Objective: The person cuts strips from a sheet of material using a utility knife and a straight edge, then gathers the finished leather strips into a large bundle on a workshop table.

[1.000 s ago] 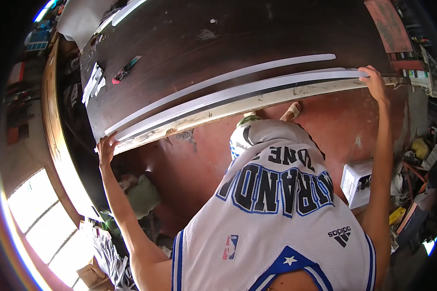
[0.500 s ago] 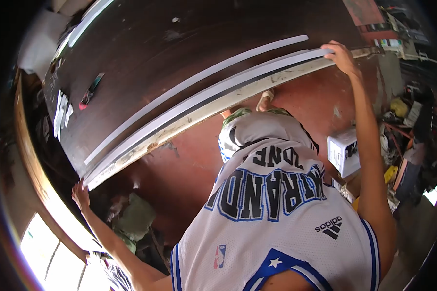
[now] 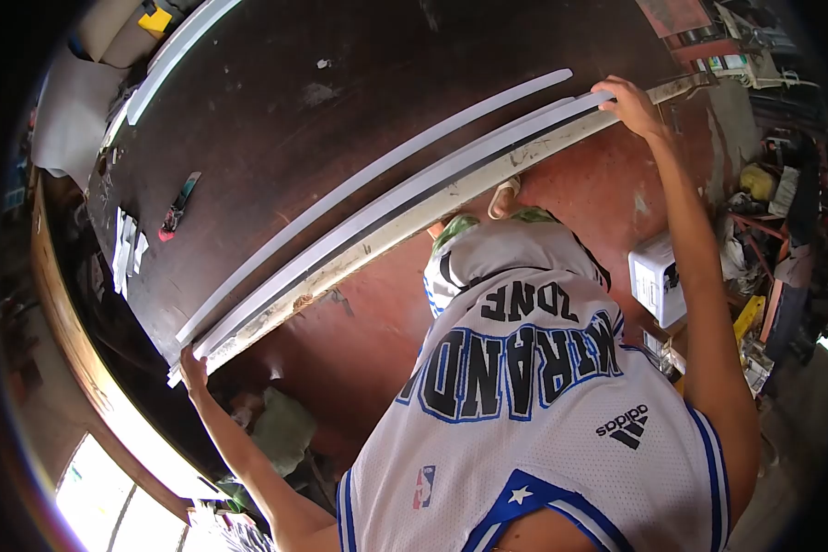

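A long, narrow white strip [image 3: 405,190] lies along the near edge of a dark tabletop [image 3: 276,147]. My right hand [image 3: 630,106] is closed around its far right end, with the thumb and fingers at the edge. At the other end, my left hand [image 3: 193,370] has its fingers closed over the strip near the table's left corner. A second white strip [image 3: 432,125] lies roughly parallel, slightly farther in on the tabletop, and neither hand touches it.
A slim red-and-teal tool [image 3: 180,206] and several white scraps [image 3: 127,248] lie at the table's left. Another pale strip [image 3: 170,69] runs along the far edge. A white box [image 3: 656,279] stands on the red floor [image 3: 580,207] beside clutter at right.
My left hand has moved right and inward, from the strip's tip onto its end part. My right hand has shifted slightly left with the strip's end. The camera view has shifted a little.
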Motion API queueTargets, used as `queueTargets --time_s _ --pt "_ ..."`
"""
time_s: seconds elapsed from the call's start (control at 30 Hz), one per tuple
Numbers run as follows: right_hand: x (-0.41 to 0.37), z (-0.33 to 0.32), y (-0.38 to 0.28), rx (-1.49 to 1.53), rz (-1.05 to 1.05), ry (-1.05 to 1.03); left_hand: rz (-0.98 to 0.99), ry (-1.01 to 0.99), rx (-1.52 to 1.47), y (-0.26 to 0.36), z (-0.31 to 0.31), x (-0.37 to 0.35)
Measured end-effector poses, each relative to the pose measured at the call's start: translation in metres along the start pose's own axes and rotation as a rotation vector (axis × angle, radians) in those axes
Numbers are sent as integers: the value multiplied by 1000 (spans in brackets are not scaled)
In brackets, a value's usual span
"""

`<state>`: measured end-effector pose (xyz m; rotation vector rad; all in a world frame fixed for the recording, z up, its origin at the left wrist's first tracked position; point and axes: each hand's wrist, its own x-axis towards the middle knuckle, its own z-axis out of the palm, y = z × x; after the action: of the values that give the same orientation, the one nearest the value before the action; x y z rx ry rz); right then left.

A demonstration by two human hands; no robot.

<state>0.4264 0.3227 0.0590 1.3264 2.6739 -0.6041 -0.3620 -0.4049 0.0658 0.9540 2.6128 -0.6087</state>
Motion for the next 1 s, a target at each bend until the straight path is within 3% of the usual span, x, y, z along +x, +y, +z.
queueTargets --time_s 0.13,0.3,0.43,0.83,0.87,1.0 --pt "-2 6 -9 -63 -132 57 53 90 -69 58 -21 -13" --pt "-7 36 -87 17 -362 -44 180 142 33 80 -14 -18" --pt "0 69 -118 -74 -534 24 288 204 78 85 -16 -23" --pt "20 65 -118 -201 -594 -83 389 276 123 97 -14 -30" --pt "22 67 -114 -186 -561 -73 380 228 118 99 -14 -27" --pt "30 54 -102 -181 -461 -63 429 371 54 126 -21 -19"
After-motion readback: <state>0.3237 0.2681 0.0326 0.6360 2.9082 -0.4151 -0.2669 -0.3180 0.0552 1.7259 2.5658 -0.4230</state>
